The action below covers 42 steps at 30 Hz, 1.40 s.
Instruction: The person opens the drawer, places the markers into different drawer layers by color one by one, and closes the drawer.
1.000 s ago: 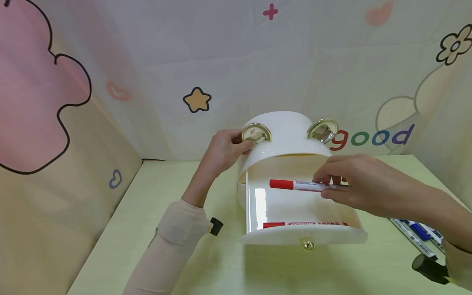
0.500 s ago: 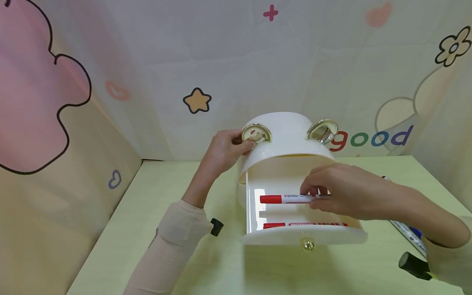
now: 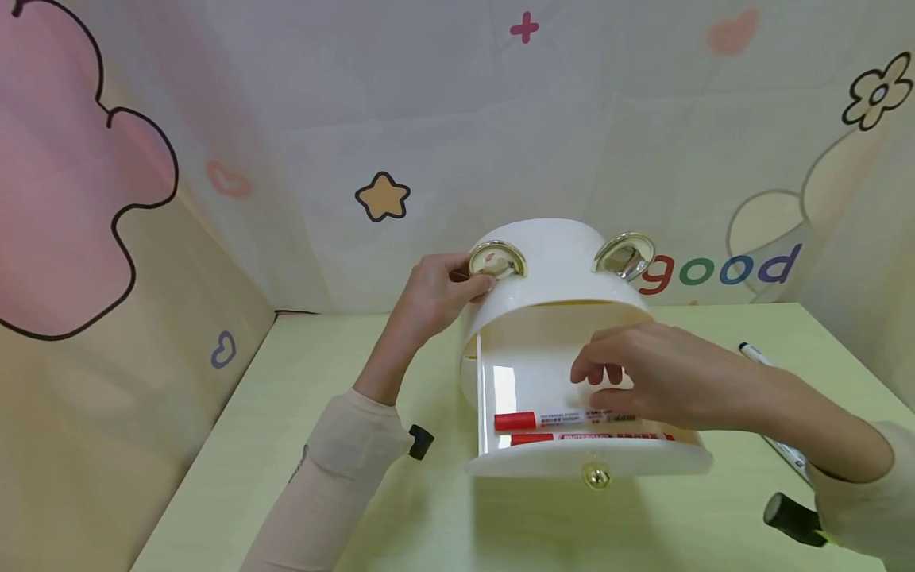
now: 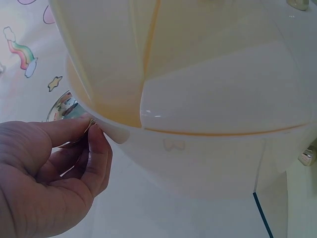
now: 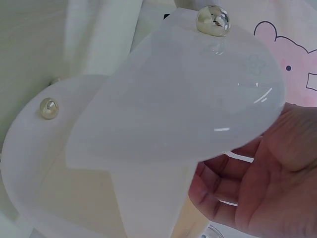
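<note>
A white storage box point(image 3: 550, 254) with gold ears stands on the table, its drawer point(image 3: 529, 462) pulled out toward me. My left hand point(image 3: 438, 292) pinches the box's left gold ear point(image 3: 500, 256) between thumb and fingers; the left wrist view also shows this grip. Inside the drawer, near its front panel, lie two red-capped markers, the rear marker point(image 3: 516, 421) and the front marker point(image 3: 532, 438). Over the drawer hovers my right hand point(image 3: 661, 377), fingers loosely bent and holding nothing, just above the rear marker. In the right wrist view the drawer front hides part of that hand.
A gold knob point(image 3: 596, 476) sticks out from the drawer front. Right of the box, a dark-capped marker point(image 3: 754, 353) and another pen lie on the pale green table point(image 3: 400, 516), partly covered by my right forearm. A printed cloth point(image 3: 429, 95) closes off the back and sides.
My right hand has lowered a red-capped marker into the drawer, beside the other one, and let go of it. The left hand stays on the ear.
</note>
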Available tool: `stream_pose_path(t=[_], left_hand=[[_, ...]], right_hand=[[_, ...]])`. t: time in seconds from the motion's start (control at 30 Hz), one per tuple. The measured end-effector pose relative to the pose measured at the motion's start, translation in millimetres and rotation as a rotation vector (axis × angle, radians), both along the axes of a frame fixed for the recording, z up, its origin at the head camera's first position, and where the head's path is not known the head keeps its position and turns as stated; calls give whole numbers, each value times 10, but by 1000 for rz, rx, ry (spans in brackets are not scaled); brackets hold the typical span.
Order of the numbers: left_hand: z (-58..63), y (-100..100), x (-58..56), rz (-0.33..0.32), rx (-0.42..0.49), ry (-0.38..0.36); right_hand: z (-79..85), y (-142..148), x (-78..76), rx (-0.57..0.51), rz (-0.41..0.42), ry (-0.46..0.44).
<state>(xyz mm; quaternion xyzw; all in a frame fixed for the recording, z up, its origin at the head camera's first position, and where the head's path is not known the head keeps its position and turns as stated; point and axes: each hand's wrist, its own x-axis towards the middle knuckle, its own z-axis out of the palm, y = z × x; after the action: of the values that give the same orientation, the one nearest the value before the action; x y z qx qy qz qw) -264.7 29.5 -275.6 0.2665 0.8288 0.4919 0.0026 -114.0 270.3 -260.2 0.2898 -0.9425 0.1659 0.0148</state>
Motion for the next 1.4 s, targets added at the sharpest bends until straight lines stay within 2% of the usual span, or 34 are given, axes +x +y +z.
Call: stream_pose_path(t=[0.2,0.4,0.53,0.63,0.87,1.0,1.2,1.4], left_hand=[[-2,0,1,-3,8,-1],[2,4,6,0,6,-6],[2,13,9,1,1,-6],[2,18,10,0,-3,-2],[3,11,1,-3,-12,-26],[11,11,0,-3,-17,-27],[18,14,-20,-7,-23,-26],[11,25,-7,-7,-15,-40]], right_hand=[[-19,16,13,9,-31,-2],[-21,64,61,-12,-120,-37],[-12,115,142,-50,-149,-5],[-10,164,219,-76,-152,68],[-36,256,409,-162,-146,304],[-67,283,506,-209,-161,399],[-91,226,681,-254,-248,508],[-199,145,854,-272,-295,585]])
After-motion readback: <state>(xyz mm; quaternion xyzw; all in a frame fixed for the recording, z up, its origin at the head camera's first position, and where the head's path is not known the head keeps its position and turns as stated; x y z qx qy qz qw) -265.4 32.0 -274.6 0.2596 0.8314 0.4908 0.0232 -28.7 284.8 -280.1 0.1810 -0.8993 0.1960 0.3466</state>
